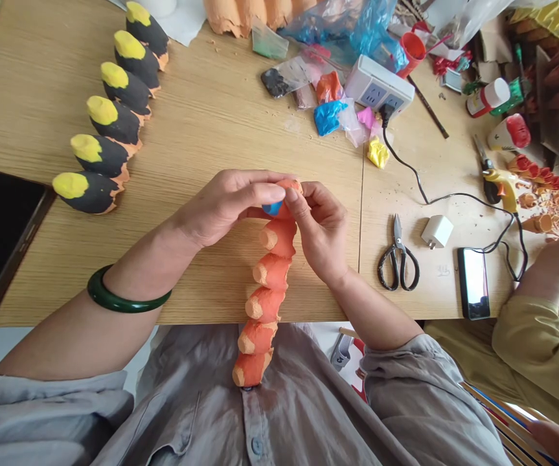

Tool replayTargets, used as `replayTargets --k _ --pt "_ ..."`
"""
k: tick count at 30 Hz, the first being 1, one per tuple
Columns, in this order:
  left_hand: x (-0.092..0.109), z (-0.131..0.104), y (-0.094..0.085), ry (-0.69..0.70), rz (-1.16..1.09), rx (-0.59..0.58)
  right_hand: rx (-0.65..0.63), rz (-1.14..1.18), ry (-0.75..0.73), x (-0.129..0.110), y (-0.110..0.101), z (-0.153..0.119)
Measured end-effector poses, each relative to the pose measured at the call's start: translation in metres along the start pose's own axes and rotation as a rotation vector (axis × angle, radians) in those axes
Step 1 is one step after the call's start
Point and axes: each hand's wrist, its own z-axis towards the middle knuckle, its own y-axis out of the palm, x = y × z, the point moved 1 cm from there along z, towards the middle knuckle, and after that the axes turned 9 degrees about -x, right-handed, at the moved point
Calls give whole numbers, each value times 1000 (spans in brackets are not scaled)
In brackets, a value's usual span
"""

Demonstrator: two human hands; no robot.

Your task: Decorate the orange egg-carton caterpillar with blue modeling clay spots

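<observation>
A strip of egg carton cups (275, 270), coated in orange-red clay with bare peach tips, runs from the table's edge down toward my shirt. My right hand (325, 226) grips its far end, thumb on top and fingers curled behind. At that same end cup, my left hand (233, 199) is closed, its fingers pressing a bit of blue clay (273, 208) against the tip. Part of the blue clay is hidden under those fingers. A dark green bangle (128, 299) circles my left forearm.
A black-and-yellow carton strip (114, 123) lies at left beside a dark tablet (2, 239). Clay packets (330, 116) and a power strip (379, 87) sit ahead. Scissors (398, 255), a charger (437, 231), a phone (473, 285), a glue gun (502, 184) and another person's arm (546, 278) are right.
</observation>
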Motion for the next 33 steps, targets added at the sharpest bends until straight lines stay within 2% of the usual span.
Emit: replayTargets --k 4,9,16,18,23,27,33 --pt "-2 0 1 1 61 45 -9 -26 23 2 -1 1" --pt "-6 1 -5 0 43 22 -21 -74 132 7 -5 3" --pt "-4 5 -7 -52 -60 27 -42 73 122 13 -8 5" --pt "-2 4 -5 -51 -57 6 -38 54 143 13 -9 5" --pt "-3 0 1 64 126 55 -7 -16 120 12 -10 4" --pt "-10 -1 7 172 212 106 7 27 67 13 -10 3" --pt "-12 -3 16 283 376 141 81 87 95 11 -8 1"
